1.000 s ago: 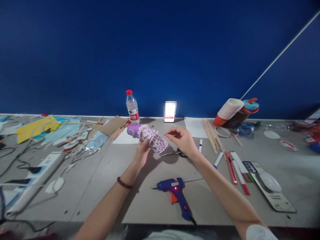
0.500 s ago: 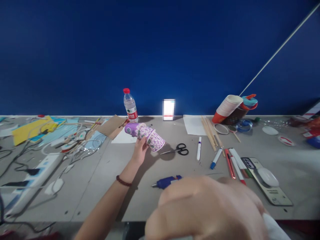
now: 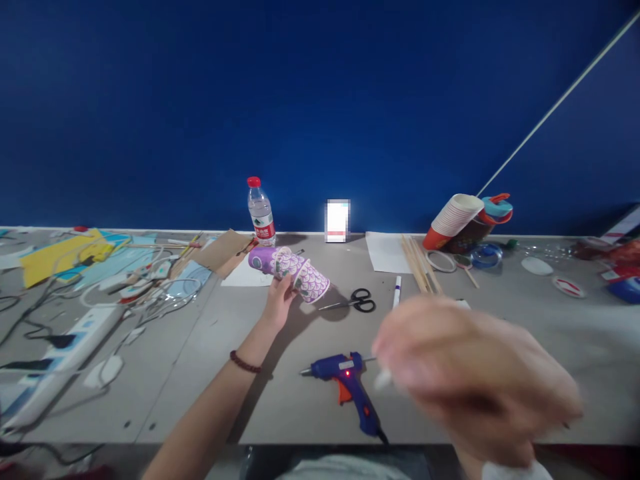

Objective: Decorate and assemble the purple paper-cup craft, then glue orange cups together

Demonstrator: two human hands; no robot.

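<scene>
My left hand [image 3: 281, 300] is closed around a row of joined paper cups [image 3: 313, 281], purple with drawn scales and an eye-like circle at the far end. My right hand [image 3: 475, 373] is large and blurred close to the camera, its fingers curled together. A small whitish blur shows at its fingertips; what it is I cannot make out. Left of that hand a blue glue gun [image 3: 345, 367] lies on the table, its red light on. Between the cups and the right hand are black-handled scissors [image 3: 361, 300] and a white marker [image 3: 397, 291].
A water bottle [image 3: 261, 213] and a bright blurred screen [image 3: 337, 221] stand along the blue wall. Stacked paper cups [image 3: 455, 217] lean at the right, near wooden sticks [image 3: 417, 263]. A power strip [image 3: 65, 367] with cables and yellow paper [image 3: 55, 257] lie at the left.
My right hand has moved up and to the right, uncovering the glue gun and now covering the phone, mouse and markers. The left hand with the cups stays almost still.
</scene>
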